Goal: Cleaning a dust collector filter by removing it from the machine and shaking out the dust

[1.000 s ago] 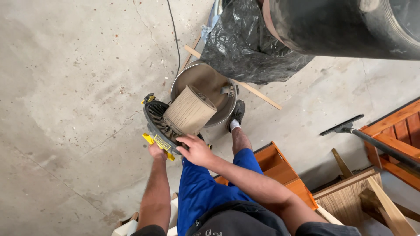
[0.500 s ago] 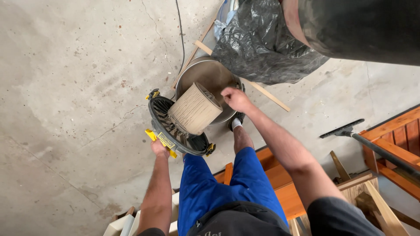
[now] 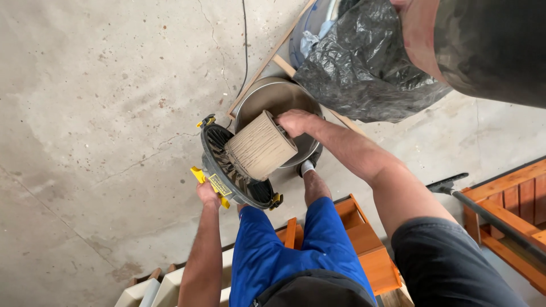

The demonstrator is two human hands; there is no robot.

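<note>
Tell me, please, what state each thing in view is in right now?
Black vacuum head with yellow clips: off its drum, tilted, underside showing.
Tan pleated cylindrical filter: mounted on it.
Round metal drum: open.
Left hand: grips the head's rim.
Right hand: on the filter's end.
Black plastic bag: crumpled.

The person's two hands, left hand (image 3: 208, 194) and right hand (image 3: 293, 121), are bare, with no gloves, rings or watch showing, and both forearms are uncovered down to the wrists. The right upper arm wears a short dark grey sleeve (image 3: 449, 261) of plain fabric that ends above the elbow, and a patch of the same dark cloth shows at the waist. Bright blue knee-length work shorts (image 3: 284, 250) cover the legs, and below one bare shin sits a white sock (image 3: 307, 166) inside a dark shoe.
</note>
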